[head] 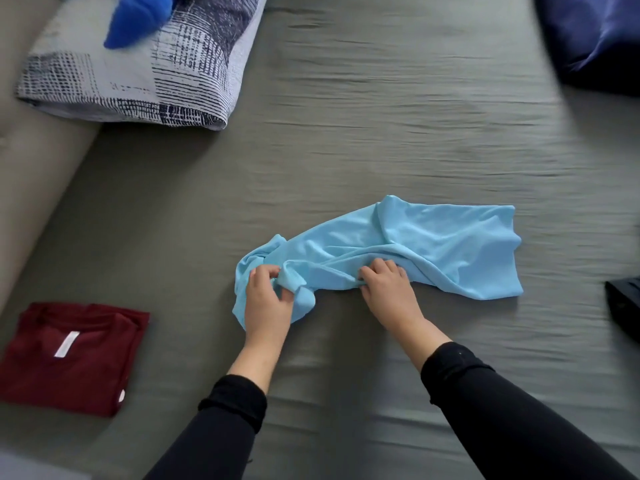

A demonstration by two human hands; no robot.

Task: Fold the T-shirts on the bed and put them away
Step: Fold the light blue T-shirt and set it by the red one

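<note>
Two hands work on one crumpled light-blue T-shirt (398,247), and we see both from above. Our left hand (268,299) curls its fingers and thumb around a bunched fold at the shirt's left end, so it holds the cloth in a pinching grip. Our right hand (384,285) lies just to the right of it, fingers bent down into the wrinkled near edge of the same shirt, gripping a ridge of the fabric. The two hands are close together but not touching, with a short stretch of gathered cloth between them. Most of the shirt spreads away beyond and to the right of our right hand, rumpled rather than flat, resting on the grey-green bed sheet (381,116).

Both arms come in from the near edge in black sleeves (502,410) pushed back from the wrists.

Well to the left of our left hand, and nearer to us, a dark-red T-shirt (69,358) lies folded on the sheet, a white label showing at its neck. Far beyond our left hand and off to the left sits a pillow (138,71) with a navy-and-white grid pattern, and a bright blue cloth (135,19) rests on top of it. Far beyond our right hand, a dark blue pillow (595,32) fills the corner. To the right of our right hand, at the frame's edge, we see part of a black object (625,303) that we cannot identify.
</note>
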